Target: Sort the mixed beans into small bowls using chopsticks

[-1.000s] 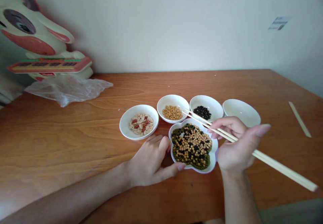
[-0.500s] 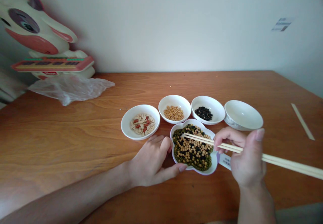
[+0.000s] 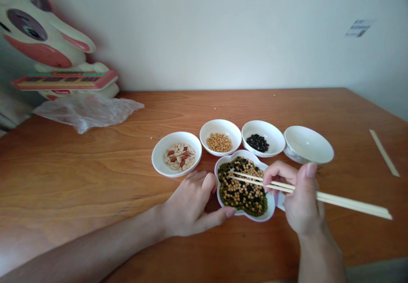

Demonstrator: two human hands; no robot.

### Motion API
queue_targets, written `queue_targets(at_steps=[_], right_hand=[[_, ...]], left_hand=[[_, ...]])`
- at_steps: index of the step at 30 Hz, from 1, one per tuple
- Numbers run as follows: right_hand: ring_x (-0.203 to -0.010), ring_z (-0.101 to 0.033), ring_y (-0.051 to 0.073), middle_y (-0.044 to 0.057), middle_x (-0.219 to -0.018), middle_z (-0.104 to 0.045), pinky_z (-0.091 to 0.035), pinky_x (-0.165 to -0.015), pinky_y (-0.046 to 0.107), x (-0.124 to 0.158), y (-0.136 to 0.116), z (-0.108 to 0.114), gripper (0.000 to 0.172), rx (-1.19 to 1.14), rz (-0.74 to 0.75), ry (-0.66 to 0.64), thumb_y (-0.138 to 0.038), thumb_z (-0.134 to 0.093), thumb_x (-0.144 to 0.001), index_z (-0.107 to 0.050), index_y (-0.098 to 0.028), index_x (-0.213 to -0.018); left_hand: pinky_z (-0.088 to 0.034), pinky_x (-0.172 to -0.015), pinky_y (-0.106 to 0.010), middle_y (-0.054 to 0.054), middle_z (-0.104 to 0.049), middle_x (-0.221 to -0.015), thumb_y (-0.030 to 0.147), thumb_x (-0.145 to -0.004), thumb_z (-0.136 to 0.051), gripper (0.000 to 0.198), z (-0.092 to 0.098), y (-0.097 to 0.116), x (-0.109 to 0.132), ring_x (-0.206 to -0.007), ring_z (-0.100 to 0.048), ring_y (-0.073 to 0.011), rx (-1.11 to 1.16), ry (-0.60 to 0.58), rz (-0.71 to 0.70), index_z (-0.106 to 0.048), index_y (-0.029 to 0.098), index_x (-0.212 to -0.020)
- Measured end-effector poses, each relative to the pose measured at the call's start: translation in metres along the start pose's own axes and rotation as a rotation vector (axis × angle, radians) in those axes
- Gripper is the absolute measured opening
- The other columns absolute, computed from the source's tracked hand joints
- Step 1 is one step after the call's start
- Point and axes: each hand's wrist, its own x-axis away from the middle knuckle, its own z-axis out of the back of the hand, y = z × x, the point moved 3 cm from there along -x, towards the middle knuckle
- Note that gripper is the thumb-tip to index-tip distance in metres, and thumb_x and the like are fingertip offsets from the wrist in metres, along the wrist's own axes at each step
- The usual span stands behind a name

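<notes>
A pair of wooden chopsticks [image 3: 347, 204] is in my right hand [image 3: 302, 198]. Their tips, slightly apart, reach into the beans at the left part of a white flower-shaped dish [image 3: 270, 213]. Inside that dish lie mixed beans [image 3: 244, 189]: green, black and pale yellow ones. My left hand [image 3: 194, 202] steadies the dish from the left, thumb on its near rim and the other fingers curled against its side. Whether a bean sits between the chopstick tips is too small to tell.
Behind the dish stand white bowls: one with peanuts [image 3: 180, 157], one with yellow beans [image 3: 219, 142], one with black beans [image 3: 257, 143], and an empty bowl [image 3: 308, 145]. A pale strip [image 3: 384, 152] lies right. A cow-shaped toy keyboard [image 3: 63, 62] and plastic bag [image 3: 89, 113] are left.
My right hand has shifted left with the chopsticks, and their tips have spread a little and moved slightly left and down among the beans. My left hand stays on the dish.
</notes>
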Motion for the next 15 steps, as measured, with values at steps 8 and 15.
queue_targets(at_steps=[8,15], right_hand=[[-0.056,-0.054,0.017,0.005,-0.059,-0.061,-0.041,-0.051,0.031,-0.0006,0.0014,0.0,0.093,0.01,0.017,0.034,-0.083,-0.009,-0.103,-0.068,-0.022,-0.065],[-0.056,-0.055,0.016,0.004,-0.06,-0.063,-0.042,-0.052,0.03,-0.0016,0.0017,-0.0021,0.09,0.051,0.013,0.028,-0.08,-0.011,-0.105,-0.068,-0.022,-0.067]], left_hand=[[-0.048,-0.067,-0.037,-0.004,-0.065,-0.085,0.062,-0.099,-0.065,0.042,-0.0013,-0.0011,0.0002,-0.073,-0.061,-0.0224,-0.023,-0.018,0.006,-0.048,0.023,-0.095],[-0.048,-0.068,-0.038,-0.004,-0.064,-0.085,0.063,-0.1,-0.064,0.043,-0.0023,-0.002,0.0017,-0.073,-0.061,-0.0227,-0.024,-0.019,-0.004,-0.049,0.023,-0.096]])
